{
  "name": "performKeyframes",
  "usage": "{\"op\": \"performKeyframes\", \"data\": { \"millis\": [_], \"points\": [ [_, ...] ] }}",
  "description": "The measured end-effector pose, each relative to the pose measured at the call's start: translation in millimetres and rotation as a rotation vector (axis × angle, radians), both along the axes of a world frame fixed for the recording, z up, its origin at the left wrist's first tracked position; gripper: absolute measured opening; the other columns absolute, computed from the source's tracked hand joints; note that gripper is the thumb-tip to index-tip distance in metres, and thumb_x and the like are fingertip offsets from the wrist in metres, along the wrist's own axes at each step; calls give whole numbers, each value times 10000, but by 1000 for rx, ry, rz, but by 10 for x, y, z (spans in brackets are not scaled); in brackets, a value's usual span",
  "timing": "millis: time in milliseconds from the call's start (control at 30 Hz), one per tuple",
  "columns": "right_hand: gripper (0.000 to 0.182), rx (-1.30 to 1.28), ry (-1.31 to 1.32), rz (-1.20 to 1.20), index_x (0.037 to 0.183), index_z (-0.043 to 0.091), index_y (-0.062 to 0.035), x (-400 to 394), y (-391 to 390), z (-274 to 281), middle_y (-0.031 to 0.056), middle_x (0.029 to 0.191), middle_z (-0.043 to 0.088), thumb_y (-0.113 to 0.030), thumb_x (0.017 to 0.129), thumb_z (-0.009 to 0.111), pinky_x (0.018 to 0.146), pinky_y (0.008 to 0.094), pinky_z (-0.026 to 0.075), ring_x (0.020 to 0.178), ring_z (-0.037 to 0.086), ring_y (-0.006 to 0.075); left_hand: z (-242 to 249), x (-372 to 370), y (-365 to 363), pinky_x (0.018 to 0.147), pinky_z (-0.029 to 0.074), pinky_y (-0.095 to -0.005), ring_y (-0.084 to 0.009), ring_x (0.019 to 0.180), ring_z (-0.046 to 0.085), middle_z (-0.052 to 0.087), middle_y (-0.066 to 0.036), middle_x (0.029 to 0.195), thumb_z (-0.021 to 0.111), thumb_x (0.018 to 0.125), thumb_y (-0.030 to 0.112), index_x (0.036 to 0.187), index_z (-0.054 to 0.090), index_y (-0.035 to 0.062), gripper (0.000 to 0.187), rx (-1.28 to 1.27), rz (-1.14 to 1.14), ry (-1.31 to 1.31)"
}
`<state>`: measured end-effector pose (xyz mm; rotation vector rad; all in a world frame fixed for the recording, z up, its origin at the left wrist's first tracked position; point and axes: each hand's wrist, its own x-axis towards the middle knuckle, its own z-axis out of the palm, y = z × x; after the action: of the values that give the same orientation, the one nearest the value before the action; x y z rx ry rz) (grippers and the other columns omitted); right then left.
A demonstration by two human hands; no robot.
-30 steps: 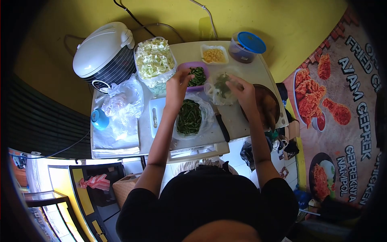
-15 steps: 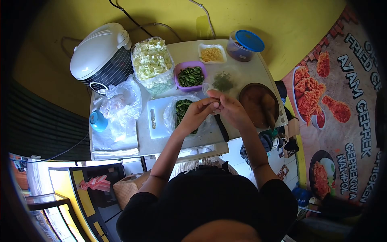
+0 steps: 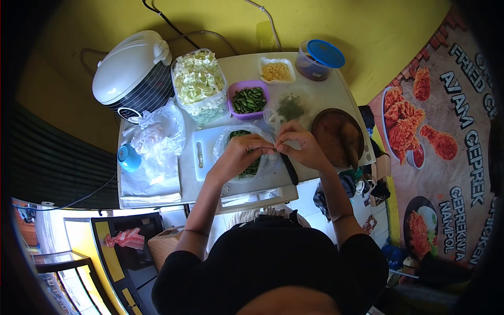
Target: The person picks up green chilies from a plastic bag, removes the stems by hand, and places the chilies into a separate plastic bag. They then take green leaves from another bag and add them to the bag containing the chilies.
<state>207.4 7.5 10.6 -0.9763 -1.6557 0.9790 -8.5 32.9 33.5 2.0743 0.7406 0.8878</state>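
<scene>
My left hand [image 3: 239,157] and my right hand [image 3: 304,149] meet above the table, their fingertips pinched together on a tiny green piece that looks like a green chili [image 3: 275,149]. Most of it is hidden by the fingers. Below my left hand is an open plastic bag [image 3: 223,140] of dark green chilies [image 3: 252,169], partly covered by that hand and lying over a pale blue cutting board [image 3: 201,152]. A black-handled knife [image 3: 289,169] lies beneath my right hand, its blade hidden. Beyond the bag stands a purple bowl [image 3: 231,90] of green chilies [image 3: 249,100].
At the right sits a brown stone mortar [image 3: 328,131] with a pestle [image 3: 348,139]. Behind are a tub of chopped cabbage [image 3: 198,79], a white tray of garlic-like pieces [image 3: 275,71] and a blue-lidded container [image 3: 325,53]. A rice cooker [image 3: 128,68] and plastic bags [image 3: 157,136] occupy the left.
Both hands have come down slightly toward me and drawn a little apart, fingertips still meeting. A green bit now shows between them. The things on the table stay in place.
</scene>
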Motion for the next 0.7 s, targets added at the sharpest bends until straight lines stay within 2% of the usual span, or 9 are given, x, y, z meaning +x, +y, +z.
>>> {"op": "performKeyframes", "data": {
  "millis": [67,167,300,433,500,533,600,667,700],
  "points": [
    [132,31,-131,218,866,702,-77,61,-1,-32,28,948,489,-192,807,727,860,285,403,962,511,157,12,-35,10,714,481,-313,-221,787,628,655,-95,848,652,815,47,950,690,35,141,-107,-218,34],
    [127,28,-137,334,871,699,-86,73,-21,-78,18,944,487,-198,816,722,835,276,398,943,501,138,-4,-86,43,705,486,-305,-210,789,639,657,-90,849,647,822,45,956,691,42,141,-168,-363,84],
    [108,-47,-82,311,897,678,-101,83,51,-135,4,959,486,-173,824,712,817,266,395,944,489,117,91,-77,198,706,497,-292,-188,789,652,666,-83,858,633,833,25,965,685,27,143,-207,-383,101],
    [119,-172,484,-27,944,629,-122,202,265,26,-15,892,521,-129,838,684,777,253,395,865,507,96,142,-141,437,720,516,-274,-164,821,662,672,-92,868,620,840,-10,969,678,-8,141,-182,-205,2],
    [88,49,408,-272,922,656,-111,317,381,183,5,860,543,-129,841,682,767,253,404,817,518,111,187,-191,548,720,523,-273,-162,835,668,678,-108,931,621,849,-2,1002,675,-10,162,-59,-40,62],
    [88,49,409,-266,922,656,-111,384,440,200,5,860,543,-129,841,682,767,253,404,817,518,111,186,-179,608,720,523,-273,-162,835,668,678,-108,931,621,849,-2,1002,675,-10,162,-58,-34,63],
    [69,328,-210,-497,899,679,-80,471,523,211,30,897,569,-113,839,682,778,264,427,831,538,132,121,-108,742,723,523,-277,-153,835,666,681,-114,981,624,849,4,1013,674,-1,172,53,264,-66],
    [110,344,-267,-482,920,695,-45,486,600,129,68,924,594,-102,826,687,777,283,450,851,573,176,-6,-73,890,755,519,-304,-189,863,663,680,-124,1024,640,843,30,1059,660,7,219,45,317,-77],
    [149,362,-371,-459,965,690,-39,559,664,-29,85,944,604,-82,822,678,774,291,458,868,587,191,-99,-70,941,784,513,-315,-216,885,659,670,-132,1059,649,839,48,1097,643,10,261,191,349,47]
  ]
}}
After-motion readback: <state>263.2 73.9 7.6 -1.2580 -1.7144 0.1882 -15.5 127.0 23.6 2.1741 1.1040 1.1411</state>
